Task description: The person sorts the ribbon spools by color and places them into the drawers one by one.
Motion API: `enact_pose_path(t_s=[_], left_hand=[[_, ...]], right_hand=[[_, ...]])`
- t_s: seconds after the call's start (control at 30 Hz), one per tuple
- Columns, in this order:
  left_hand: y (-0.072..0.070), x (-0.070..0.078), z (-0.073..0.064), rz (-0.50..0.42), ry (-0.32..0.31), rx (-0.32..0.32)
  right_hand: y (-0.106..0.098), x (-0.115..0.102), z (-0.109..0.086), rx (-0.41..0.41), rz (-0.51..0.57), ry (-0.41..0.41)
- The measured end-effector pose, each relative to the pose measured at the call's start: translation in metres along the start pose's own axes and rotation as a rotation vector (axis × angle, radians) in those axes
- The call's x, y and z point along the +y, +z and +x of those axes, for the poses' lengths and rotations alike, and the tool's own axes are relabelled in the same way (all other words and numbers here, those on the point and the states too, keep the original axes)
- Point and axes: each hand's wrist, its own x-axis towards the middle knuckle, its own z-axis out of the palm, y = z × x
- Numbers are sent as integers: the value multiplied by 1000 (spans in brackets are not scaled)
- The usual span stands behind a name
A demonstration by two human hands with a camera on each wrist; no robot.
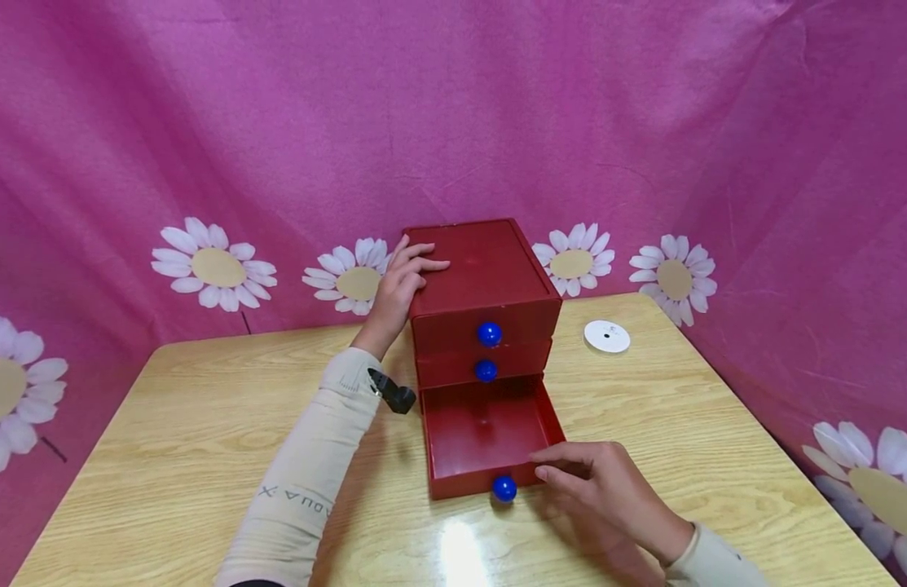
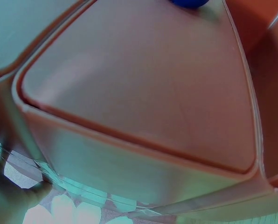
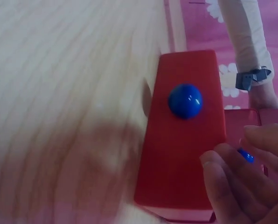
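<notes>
A red drawer cabinet (image 1: pixel 482 265) with blue knobs stands on the table. My left hand (image 1: pixel 403 281) rests on its upper left edge, fingers spread over the top. The bottom drawer (image 1: pixel 453 487) is pulled out, and its inside shows bare. At the drawer's front right corner, my right hand (image 1: pixel 607 485) pinches the front rim, thumb on the outer face and fingers over the inner side. From the right wrist, the drawer's blue knob (image 3: pixel 185 101) appears beside the thumb. The left wrist view shows the cabinet's side and a drawer front (image 2: pixel 143 79) close up.
A white disc (image 1: pixel 607 336) with a small dark hole lies right of the cabinet. The wooden table (image 1: pixel 204 424) reaches back to a pink curtain (image 1: pixel 336 122) with daisies. The two upper drawers, with blue knobs (image 1: pixel 489 333), are pushed in.
</notes>
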Motion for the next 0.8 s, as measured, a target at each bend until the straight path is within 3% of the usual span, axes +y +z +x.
enact_pose_path(t_s=[0.23, 0.8], left_hand=[[0, -1, 0, 13, 0, -6], [-2, 0, 0, 2, 8, -5]], right_hand=[[-7, 4, 4, 100, -14, -14], [-30, 12, 22, 176, -60, 90]])
